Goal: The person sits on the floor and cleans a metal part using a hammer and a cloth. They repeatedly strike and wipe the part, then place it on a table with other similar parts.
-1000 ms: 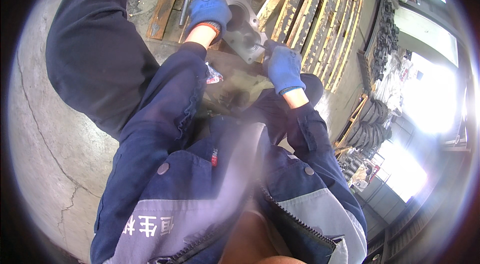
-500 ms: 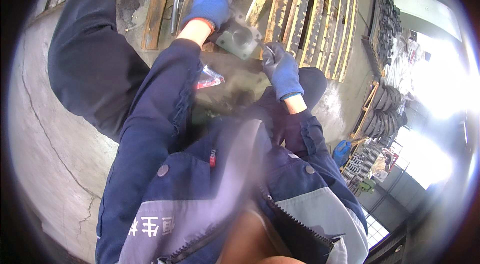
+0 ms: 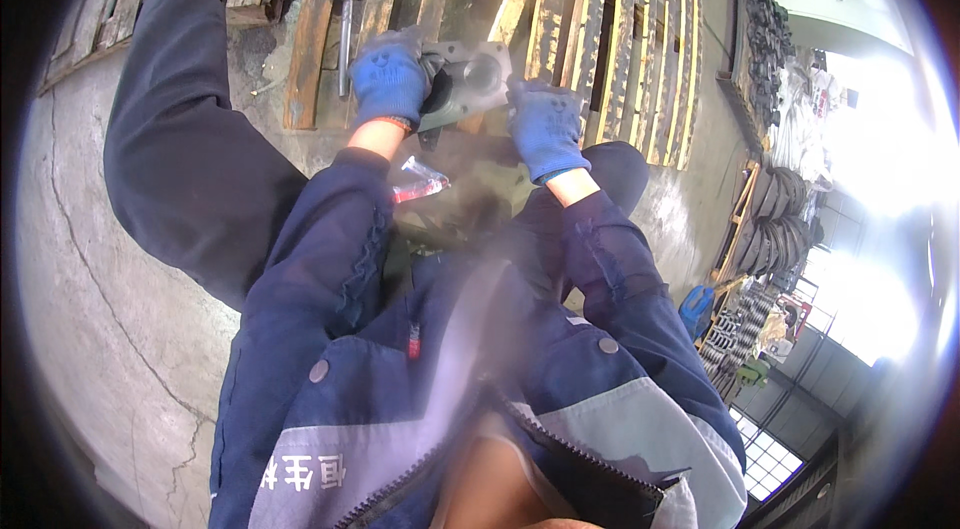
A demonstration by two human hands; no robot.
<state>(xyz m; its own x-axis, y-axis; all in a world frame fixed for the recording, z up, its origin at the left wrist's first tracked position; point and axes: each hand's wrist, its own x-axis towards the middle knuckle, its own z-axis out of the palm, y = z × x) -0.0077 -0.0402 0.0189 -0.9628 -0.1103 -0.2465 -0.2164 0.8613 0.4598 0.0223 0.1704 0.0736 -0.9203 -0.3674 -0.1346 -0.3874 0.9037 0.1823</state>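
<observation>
A grey metal flange plate (image 3: 468,81) with a large round opening and holes at its corners is held up over the near end of the wooden pallet. My left hand (image 3: 390,77), in a blue glove, grips the plate's left side. At the plate's right edge is my right hand (image 3: 547,127), also gloved in blue. Its fingers are curled and slightly blurred, and what they hold is hidden. A metal hammer (image 3: 346,34) lies on the pallet slats left of my left hand. Below the plate, a small red-and-white packet (image 3: 422,181) lies between my legs.
Slatted wooden pallets (image 3: 560,9) stretch across the far side, with gaps between boards. Cracked concrete floor (image 3: 110,259) lies to the left. On the right are stacked dark curved parts (image 3: 770,214), a blue jug (image 3: 696,309) and piled metal parts (image 3: 738,329).
The plate is tilted differently, and my left hand has come nearer and to the left on it. My right hand has turned so its back now faces up.
</observation>
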